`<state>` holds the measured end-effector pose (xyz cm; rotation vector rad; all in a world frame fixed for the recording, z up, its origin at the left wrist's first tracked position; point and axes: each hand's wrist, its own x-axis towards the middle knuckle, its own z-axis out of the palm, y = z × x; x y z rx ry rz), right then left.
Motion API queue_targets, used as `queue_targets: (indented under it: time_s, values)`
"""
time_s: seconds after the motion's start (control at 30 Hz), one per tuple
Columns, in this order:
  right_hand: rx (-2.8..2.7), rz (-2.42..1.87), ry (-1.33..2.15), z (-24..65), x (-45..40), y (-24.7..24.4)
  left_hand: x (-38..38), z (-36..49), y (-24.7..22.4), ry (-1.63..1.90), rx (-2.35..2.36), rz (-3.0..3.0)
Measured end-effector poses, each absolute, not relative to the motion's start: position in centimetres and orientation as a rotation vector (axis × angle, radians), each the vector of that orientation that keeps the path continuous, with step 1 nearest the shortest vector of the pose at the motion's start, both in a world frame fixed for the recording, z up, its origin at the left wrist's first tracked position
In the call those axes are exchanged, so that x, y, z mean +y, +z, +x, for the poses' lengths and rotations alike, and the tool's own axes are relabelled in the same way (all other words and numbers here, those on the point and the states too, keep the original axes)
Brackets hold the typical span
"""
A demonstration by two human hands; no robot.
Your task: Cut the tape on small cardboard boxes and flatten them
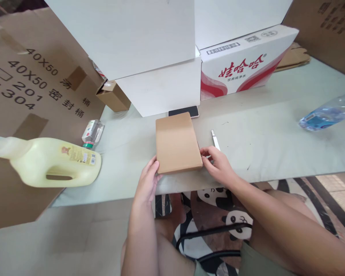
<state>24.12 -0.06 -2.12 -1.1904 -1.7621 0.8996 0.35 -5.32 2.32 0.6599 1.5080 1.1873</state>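
A small plain brown cardboard box (176,143) stands near the front edge of the cloth-covered table (247,134), its top panel closed. My left hand (147,178) grips its near left corner, thumb on the side and fingers partly hidden beneath. At the near right corner, my right hand (215,163) has its fingers curled against the box's side; the fingertips are partly hidden. Just beyond the right hand lies a slim white tool with a metal tip (215,140). Behind the box, a dark-screened phone (184,111) rests against a white carton.
White cartons (158,84) are stacked at the back, beside a red-and-white water carton (235,73). On the left are a yellow detergent jug (83,168), a small clear bottle (93,132), a little brown box (115,97) and a large carton (14,115). A plastic water bottle (324,115) lies right.
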Motion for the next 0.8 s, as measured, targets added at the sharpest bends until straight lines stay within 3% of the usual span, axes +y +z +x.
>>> queue_targets:
  time_s: [0.8]
  values:
    - [-1.751,-1.201,0.952,24.05,-0.18,-1.98,-5.13,0.67,2.26,1.214,1.490,0.656]
